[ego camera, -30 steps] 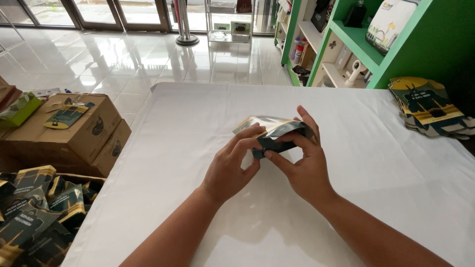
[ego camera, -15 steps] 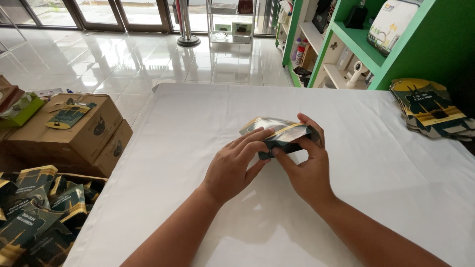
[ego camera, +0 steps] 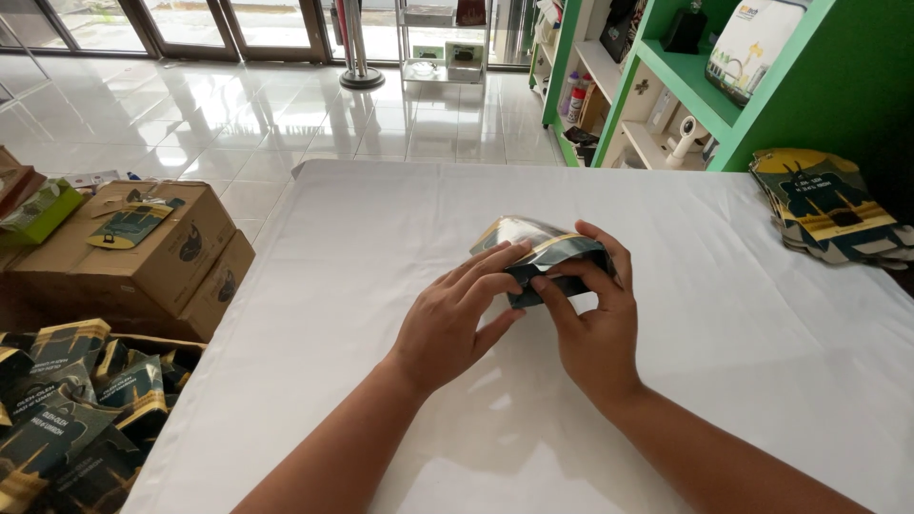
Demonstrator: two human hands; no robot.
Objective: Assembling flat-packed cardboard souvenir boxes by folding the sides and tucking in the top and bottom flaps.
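Note:
A dark green and gold pouch [ego camera: 533,249] with a shiny silver inside lies on the white table [ego camera: 381,238], its mouth held apart. My left hand [ego camera: 452,319] presses its fingertips on the pouch's near left edge. My right hand [ego camera: 590,319] grips the pouch's right side, thumb in front and fingers curled over the top. Part of the pouch is hidden under both hands.
A stack of flat matching pouches [ego camera: 828,205] lies at the table's far right. Cardboard boxes [ego camera: 124,252] stand on the floor to the left, with an open box of pouches [ego camera: 67,409] in front. Green shelves [ego camera: 724,76] rise behind the table.
Both hands and the pouch have shifted slightly to the right and away from me; the pouch's mouth looks a little wider.

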